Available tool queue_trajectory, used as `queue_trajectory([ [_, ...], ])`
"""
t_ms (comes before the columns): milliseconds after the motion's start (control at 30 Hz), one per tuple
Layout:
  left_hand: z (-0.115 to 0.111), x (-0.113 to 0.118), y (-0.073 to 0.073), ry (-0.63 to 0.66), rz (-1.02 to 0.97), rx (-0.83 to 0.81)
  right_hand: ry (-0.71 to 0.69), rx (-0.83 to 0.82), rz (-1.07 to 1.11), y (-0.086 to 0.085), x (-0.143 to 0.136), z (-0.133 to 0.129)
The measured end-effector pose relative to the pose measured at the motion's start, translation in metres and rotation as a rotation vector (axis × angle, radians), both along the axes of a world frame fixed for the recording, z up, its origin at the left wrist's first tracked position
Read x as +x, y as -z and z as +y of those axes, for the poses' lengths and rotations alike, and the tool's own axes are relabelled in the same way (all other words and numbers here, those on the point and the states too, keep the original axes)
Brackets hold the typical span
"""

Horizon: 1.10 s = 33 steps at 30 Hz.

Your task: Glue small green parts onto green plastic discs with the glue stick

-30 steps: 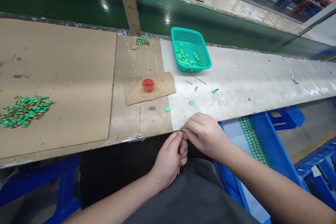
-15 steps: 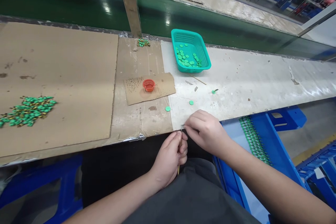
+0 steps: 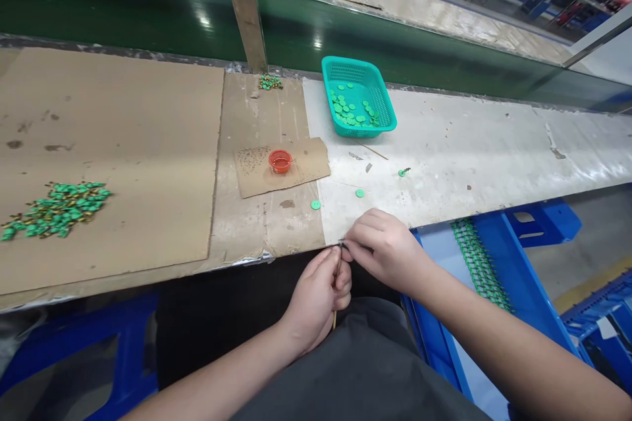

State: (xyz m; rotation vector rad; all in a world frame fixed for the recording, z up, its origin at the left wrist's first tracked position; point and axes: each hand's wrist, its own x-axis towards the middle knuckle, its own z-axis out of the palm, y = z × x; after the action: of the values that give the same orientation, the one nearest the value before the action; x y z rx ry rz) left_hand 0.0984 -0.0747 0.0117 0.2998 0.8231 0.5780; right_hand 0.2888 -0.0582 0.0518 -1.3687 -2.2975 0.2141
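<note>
My left hand (image 3: 320, 293) is closed around a thin wooden stick (image 3: 335, 320), whose lower end shows below the fist in front of my dark clothing. Just above its thumb, my right hand (image 3: 378, 243) pinches something small and dark at the stick's upper end, too small to name. Both hands meet at the table's front edge. Beyond them on the tabletop lie two loose green buttons, one (image 3: 359, 193) on the white sheet and another (image 3: 315, 204) on the brown part. A third green piece (image 3: 401, 172) with a dark twisted bit lies farther right.
A teal basket (image 3: 388, 112) holds green discs. A small red cup (image 3: 280, 161) stands on a cardboard piece (image 3: 311, 168) with tiny dark specks. Green-and-gold pieces (image 3: 64, 207) are heaped at left. Blue crates (image 3: 533, 283) stand at lower right, a blue stool (image 3: 123, 342) at lower left.
My right fingertips have shifted slightly left, closer to the stick's top. My left hand keeps its grip. The view has moved very slightly.
</note>
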Motion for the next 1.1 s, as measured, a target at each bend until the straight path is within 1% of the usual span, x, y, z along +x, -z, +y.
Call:
queue_trajectory([
  [400, -0.0006, 0.0015, 0.0006, -0.027, 0.008, 0.020, 0.011, -0.018, 0.009, 0.0000, -0.0008, -0.0014],
  [567, -0.0008, 0.0005, 0.0015, -0.024, 0.002, 0.032, -0.016, -0.029, 0.012, 0.0018, -0.0002, -0.0018],
  [667, -0.0010, 0.0002, 0.0030, -0.023, 0.005, 0.033, 0.012, -0.022, 0.023, 0.0029, 0.0009, -0.0009],
  [800, -0.0007, -0.0005, 0.0037, -0.011, 0.004, 0.034, -0.010, -0.025, 0.031, 0.0028, 0.0010, -0.0003],
  [1100, 0.0000, -0.0016, 0.0070, -0.007, 0.005, 0.024, 0.016, -0.017, 0.056, 0.0031, -0.0005, -0.0011],
])
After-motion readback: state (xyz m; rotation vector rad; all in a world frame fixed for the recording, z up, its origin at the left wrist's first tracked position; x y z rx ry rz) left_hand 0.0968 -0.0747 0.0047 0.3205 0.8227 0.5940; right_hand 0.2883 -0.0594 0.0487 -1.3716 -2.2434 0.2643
